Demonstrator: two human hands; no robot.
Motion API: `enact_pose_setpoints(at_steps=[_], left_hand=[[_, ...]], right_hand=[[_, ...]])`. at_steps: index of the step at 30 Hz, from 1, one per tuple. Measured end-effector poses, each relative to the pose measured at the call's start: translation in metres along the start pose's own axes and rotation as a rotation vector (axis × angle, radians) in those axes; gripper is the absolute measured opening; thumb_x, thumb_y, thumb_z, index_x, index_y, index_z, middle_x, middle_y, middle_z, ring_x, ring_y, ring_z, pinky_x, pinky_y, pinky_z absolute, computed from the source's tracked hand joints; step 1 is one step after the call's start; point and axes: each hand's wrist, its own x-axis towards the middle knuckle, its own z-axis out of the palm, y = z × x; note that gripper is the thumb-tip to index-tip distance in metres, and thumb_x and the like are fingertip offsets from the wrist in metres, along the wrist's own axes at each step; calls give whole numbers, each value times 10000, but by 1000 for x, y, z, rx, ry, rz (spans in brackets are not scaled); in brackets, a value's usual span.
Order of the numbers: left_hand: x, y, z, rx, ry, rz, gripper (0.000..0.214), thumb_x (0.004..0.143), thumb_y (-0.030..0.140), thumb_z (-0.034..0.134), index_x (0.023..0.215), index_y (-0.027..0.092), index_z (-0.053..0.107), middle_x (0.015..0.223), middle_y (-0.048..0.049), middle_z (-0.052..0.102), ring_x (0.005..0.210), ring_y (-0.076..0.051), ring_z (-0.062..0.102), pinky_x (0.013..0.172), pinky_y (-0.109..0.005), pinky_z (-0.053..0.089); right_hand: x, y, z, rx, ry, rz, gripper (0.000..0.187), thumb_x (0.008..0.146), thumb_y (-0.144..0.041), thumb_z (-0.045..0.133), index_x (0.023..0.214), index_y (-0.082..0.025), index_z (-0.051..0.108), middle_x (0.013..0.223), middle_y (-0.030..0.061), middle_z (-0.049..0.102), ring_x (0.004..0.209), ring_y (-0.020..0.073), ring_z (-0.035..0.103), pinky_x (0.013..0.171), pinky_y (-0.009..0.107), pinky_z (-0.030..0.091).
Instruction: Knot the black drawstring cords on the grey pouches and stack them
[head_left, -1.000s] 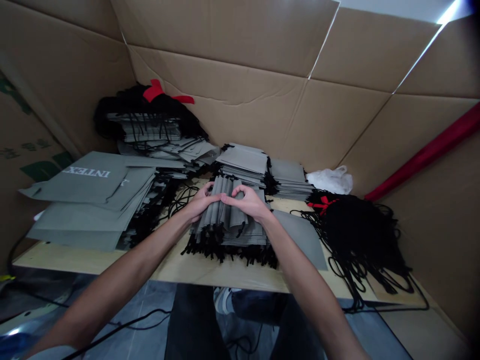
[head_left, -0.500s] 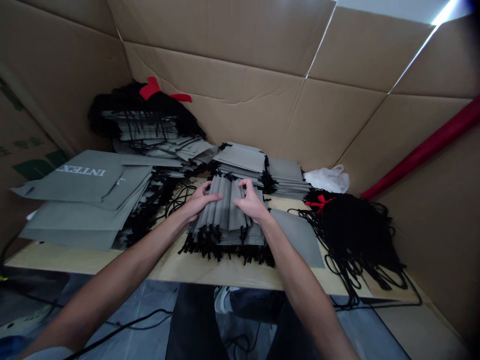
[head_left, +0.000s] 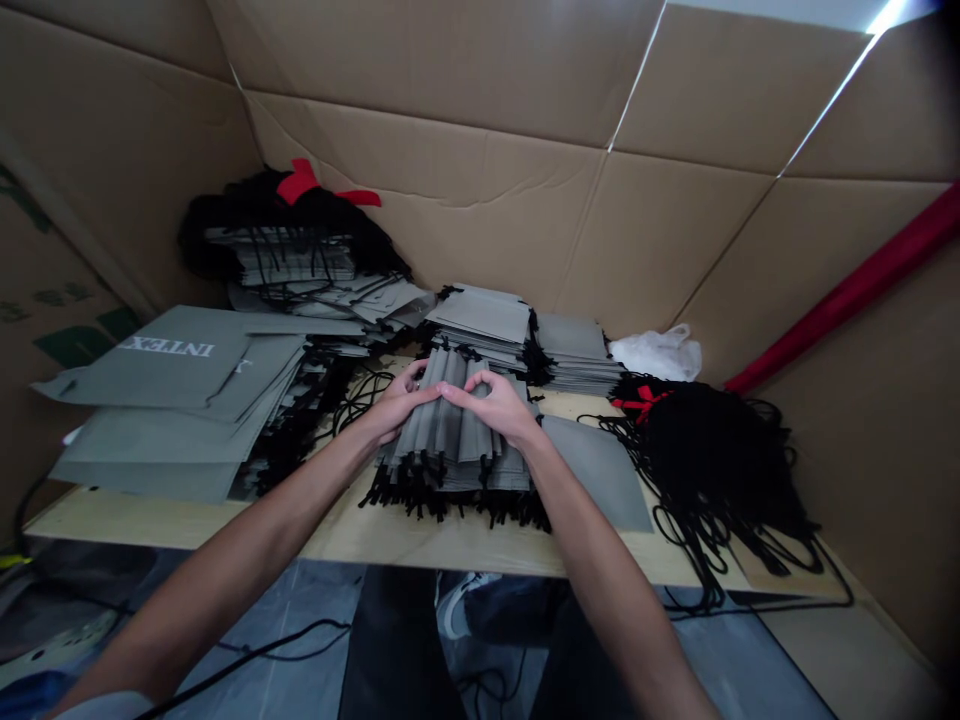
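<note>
A bunch of grey paper bags (head_left: 439, 425) with black cord ends stands on edge on a stack of the same bags in front of me. My left hand (head_left: 401, 405) is closed around the left side of the bunch, its thumb over the top edges. From the right, my right hand (head_left: 499, 405) grips the bags with bent fingers, its thumb reaching left across the edges. Both thumb tips meet near the middle. Black cord ends (head_left: 427, 500) stick out toward me under the bunch. The fingertips between the bags are partly hidden.
Large grey bags (head_left: 172, 370) lettered INTEX lie piled at left. Folded bags (head_left: 480, 315) are stacked behind. Black cords (head_left: 712, 460) tied with red ribbon lie right, hanging over the table edge. A white plastic bag (head_left: 656, 352) sits near the cardboard wall (head_left: 450, 160).
My right thumb has moved left across the bag edges and now touches the left thumb. The left hand stays almost in place. The view has shifted slightly.
</note>
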Motion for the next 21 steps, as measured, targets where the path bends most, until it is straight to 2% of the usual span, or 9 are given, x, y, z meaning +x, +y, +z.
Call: enact_pose_setpoints(at_steps=[2, 4, 8, 10, 13, 17, 21], left_hand=[[0, -2, 0, 4, 3, 6, 398, 1056, 370, 736, 1384, 163, 650, 1256, -98, 711, 1014, -210, 733, 862, -382, 677], [1, -3, 0, 6, 10, 8, 394, 1055, 368, 737, 1380, 162, 651, 1244, -95, 713, 1004, -207, 733, 855, -377, 677], [0, -1, 1, -3, 28, 1, 399, 1053, 358, 741, 1388, 164, 648, 1259, -98, 711, 1020, -212, 734, 866, -384, 679], [-1, 1, 1, -10, 42, -4, 402, 1051, 351, 743, 1395, 166, 647, 1280, -102, 708, 1045, -219, 734, 886, -395, 679], [-2, 3, 2, -23, 61, -11, 408, 1051, 351, 742, 1403, 169, 644, 1304, -107, 703, 1068, -227, 733, 904, -407, 679], [-2, 3, 2, -40, 71, -15, 416, 1052, 362, 740, 1407, 168, 643, 1310, -109, 701, 1074, -230, 731, 913, -415, 676], [1, 3, 2, -55, 73, -24, 407, 1054, 384, 734, 1389, 165, 653, 1317, -112, 701, 1095, -237, 728, 934, -429, 671]], right_hand=[[-1, 1, 2, -3, 8, 8, 598, 718, -624, 977, 904, -207, 589, 811, -38, 602, 749, 153, 526, 710, 278, 424], [0, 3, 4, 0, 6, 2, 603, 699, -594, 997, 910, -209, 584, 806, -42, 597, 740, 153, 517, 701, 278, 417], [3, 6, 3, 36, -29, -32, 346, 954, -450, 844, 948, -165, 647, 917, 3, 660, 832, 165, 624, 798, 315, 541], [6, 9, 2, 64, -47, -33, 267, 1028, -394, 775, 1005, -144, 683, 985, 26, 692, 890, 173, 675, 838, 339, 595], [10, 17, 2, 99, -32, -29, 247, 1060, -365, 743, 1145, -136, 707, 1108, 60, 724, 968, 192, 718, 874, 369, 638], [12, 25, 4, 100, 61, -45, 339, 1071, -362, 727, 1333, -156, 663, 1200, 82, 710, 974, 197, 717, 856, 369, 649], [11, 25, 5, 37, 108, -89, 366, 1074, -374, 718, 1373, -175, 647, 1205, 80, 702, 947, 188, 702, 840, 358, 639]])
